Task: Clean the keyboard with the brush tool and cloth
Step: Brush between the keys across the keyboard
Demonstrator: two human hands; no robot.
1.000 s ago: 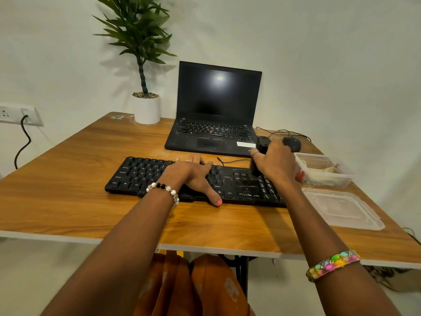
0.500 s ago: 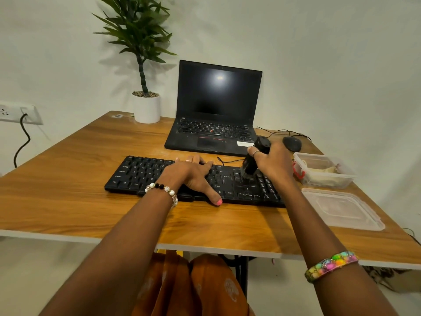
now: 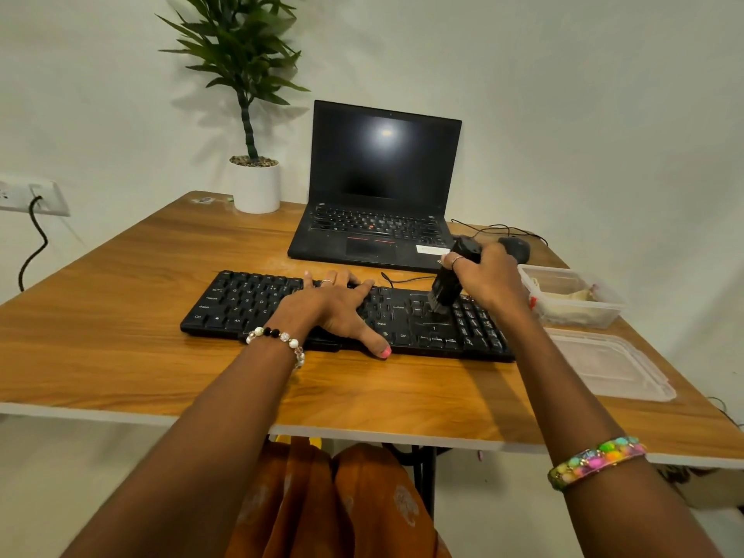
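Observation:
A black keyboard (image 3: 249,304) lies across the middle of the wooden table (image 3: 120,348). My left hand (image 3: 334,308) rests flat on its centre keys, fingers spread, thumb over the front edge. My right hand (image 3: 489,279) grips a black brush tool (image 3: 451,279), tilted, with its bristles down on the keys left of the number pad. A pale cloth (image 3: 571,298) lies inside the clear plastic box (image 3: 604,312) at the right.
A black laptop (image 3: 382,187) stands open behind the keyboard, a black mouse (image 3: 515,247) and thin cables beside it. A potted plant (image 3: 253,183) sits at the back left. The box's clear lid (image 3: 608,364) lies near the table's right edge. A wall socket (image 3: 36,199) is left.
My right hand has shifted the brush leftward and tilted it, from the number pad area onto the keys left of it. My left hand has stayed on the keyboard.

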